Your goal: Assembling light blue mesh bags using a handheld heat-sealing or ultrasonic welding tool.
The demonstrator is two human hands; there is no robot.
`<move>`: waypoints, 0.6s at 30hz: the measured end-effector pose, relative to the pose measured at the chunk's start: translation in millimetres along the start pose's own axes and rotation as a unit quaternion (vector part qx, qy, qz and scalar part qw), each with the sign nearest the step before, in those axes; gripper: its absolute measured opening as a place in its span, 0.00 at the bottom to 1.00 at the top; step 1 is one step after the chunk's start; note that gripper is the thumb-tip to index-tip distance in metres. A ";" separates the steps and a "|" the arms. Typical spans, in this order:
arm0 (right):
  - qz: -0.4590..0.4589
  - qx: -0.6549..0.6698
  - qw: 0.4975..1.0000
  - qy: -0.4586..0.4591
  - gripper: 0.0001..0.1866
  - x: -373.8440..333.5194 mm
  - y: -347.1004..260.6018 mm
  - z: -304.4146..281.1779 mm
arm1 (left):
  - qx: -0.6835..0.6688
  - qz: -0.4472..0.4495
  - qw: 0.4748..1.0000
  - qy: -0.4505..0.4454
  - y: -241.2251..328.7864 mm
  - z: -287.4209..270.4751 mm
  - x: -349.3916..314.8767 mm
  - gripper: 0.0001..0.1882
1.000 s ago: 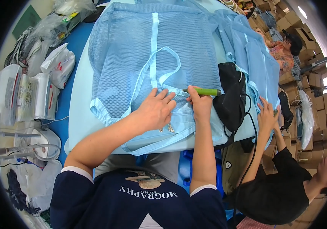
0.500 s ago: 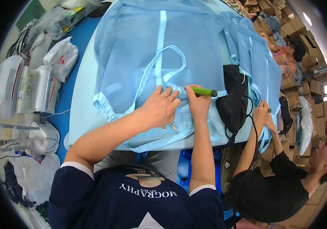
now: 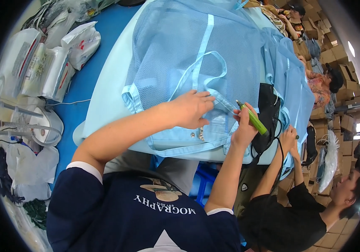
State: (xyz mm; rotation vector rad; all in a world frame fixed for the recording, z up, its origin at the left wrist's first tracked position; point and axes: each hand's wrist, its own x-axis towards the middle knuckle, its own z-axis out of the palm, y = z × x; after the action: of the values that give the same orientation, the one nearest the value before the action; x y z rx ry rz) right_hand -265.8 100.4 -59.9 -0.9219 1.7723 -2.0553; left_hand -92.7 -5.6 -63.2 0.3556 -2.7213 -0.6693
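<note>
A light-blue mesh bag (image 3: 159, 54) with pale-blue straps lies spread on the table. My left hand (image 3: 192, 110) rests open on its lower part, fingers stretched over the fabric beside a looped strap (image 3: 220, 69). Between the thumb and fingers of my right hand (image 3: 243, 128) is a green marker pen (image 3: 257, 122). Its dark tip points up and left, close to the strap. Near the bag's lower band hangs a small metallic chain or bead piece (image 3: 201, 134), too small to make out.
A black cloth item (image 3: 266, 111) with a thin cord lies right of the bag. Beyond it a co-worker (image 3: 289, 214) in black handles another blue mesh bag (image 3: 293, 80). Plastic-wrapped packs (image 3: 54, 73) stand on the left, near a white device (image 3: 47, 126). Cardboard boxes fill the far right.
The marker has swung round in my right hand, its dark tip now showing at upper left. My right hand has drawn back slightly from the strap. The whole view has shifted.
</note>
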 end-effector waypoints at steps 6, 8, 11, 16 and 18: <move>-0.067 -0.055 0.996 -0.021 0.16 -47.5 -11.1 -2.1 | -0.025 -0.023 0.988 0.148 -18.1 -52.0 -69.0 0.15; -0.223 -0.119 0.967 -0.042 0.17 -68.4 -15.4 5.3 | -0.027 -0.042 0.981 0.185 -22.2 -63.9 -98.5 0.13; -0.335 -0.143 0.922 -0.130 0.17 -89.6 -30.2 16.9 | -0.037 -0.079 0.958 0.275 -35.6 -68.3 -148.7 0.10; -0.348 -0.147 0.883 -0.278 0.15 -101.5 -26.1 63.9 | -0.012 -0.134 0.927 0.349 -29.8 -54.2 -204.2 0.10; -0.321 -0.133 0.894 -0.284 0.14 -104.4 -23.3 71.5 | 0.037 -0.106 0.936 0.335 -21.7 -62.6 -195.4 0.11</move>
State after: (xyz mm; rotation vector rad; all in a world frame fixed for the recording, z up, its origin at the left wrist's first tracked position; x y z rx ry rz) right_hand -137.7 110.5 -64.0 -2.1667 1.5472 -1.5670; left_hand 112.9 11.0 -68.4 0.7485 -2.0715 -0.3956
